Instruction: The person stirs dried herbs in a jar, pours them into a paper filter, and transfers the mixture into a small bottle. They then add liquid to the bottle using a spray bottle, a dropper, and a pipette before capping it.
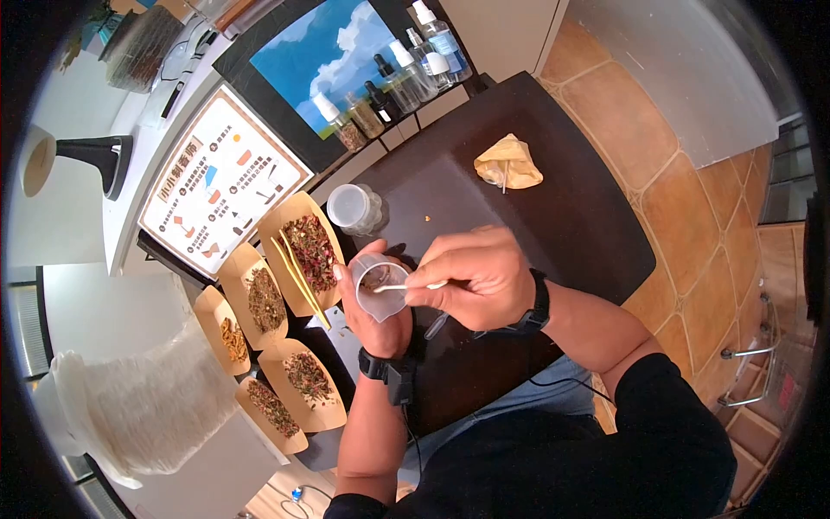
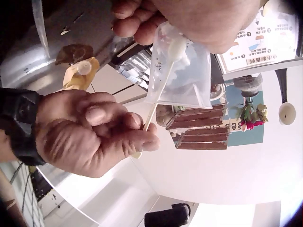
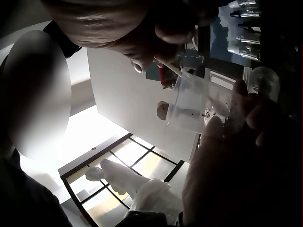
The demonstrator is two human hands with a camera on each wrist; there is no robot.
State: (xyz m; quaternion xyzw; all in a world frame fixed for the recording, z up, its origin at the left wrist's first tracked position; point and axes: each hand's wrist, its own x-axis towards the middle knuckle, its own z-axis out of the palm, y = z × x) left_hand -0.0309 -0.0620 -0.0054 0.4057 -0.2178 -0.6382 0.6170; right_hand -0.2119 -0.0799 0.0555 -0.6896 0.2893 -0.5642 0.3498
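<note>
In the head view my left hand (image 1: 380, 320) grips a translucent plastic cup (image 1: 378, 303), its mouth tilted toward me. My right hand (image 1: 480, 277) pinches a thin pale spoon (image 1: 396, 287) whose far end is inside the cup. The left wrist view shows the spoon's white bowl (image 2: 177, 51) within the cup (image 2: 189, 80), and the right hand (image 2: 94, 132) holding the stick between thumb and fingers. Small dark bits (image 3: 207, 114) lie in the cup in the right wrist view.
Paper trays of dried plant pieces (image 1: 304, 251) stand at the left, yellow tweezers (image 1: 300, 281) across one. Beyond the cup is a clear lidded jar (image 1: 353, 210). A crumpled yellow paper piece (image 1: 510, 163) lies on the dark table (image 1: 571, 225); bottles (image 1: 380, 99) line the back.
</note>
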